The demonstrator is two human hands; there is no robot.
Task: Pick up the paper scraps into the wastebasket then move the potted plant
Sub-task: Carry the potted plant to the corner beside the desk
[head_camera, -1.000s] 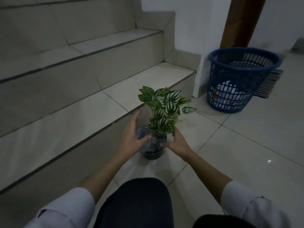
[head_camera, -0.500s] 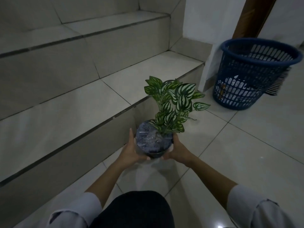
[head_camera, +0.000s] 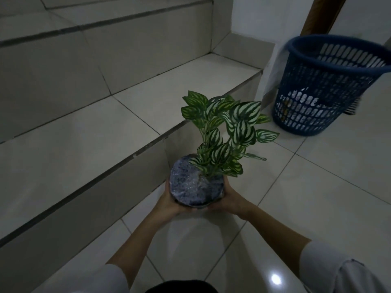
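Note:
The potted plant (head_camera: 196,182) has striped green and white leaves and a dark round pot covered with shiny plastic. It hangs above the floor in front of the lowest stair. My left hand (head_camera: 168,203) cups the pot's left side and my right hand (head_camera: 229,199) cups its right side from below. The blue wastebasket (head_camera: 325,85) stands on the floor at the far right, against the wall, with pale paper scraps (head_camera: 304,100) showing through its slotted side.
Tiled stairs (head_camera: 105,123) rise on the left, the lowest step level with the pot. Glossy floor tiles (head_camera: 317,208) spread to the right. A white wall corner and a brown door frame (head_camera: 319,15) stand behind the basket.
Both hands closed on the pot and lifted it off the floor. The pot has come up and nearer to me, and the view has shifted left, so the basket sits further right.

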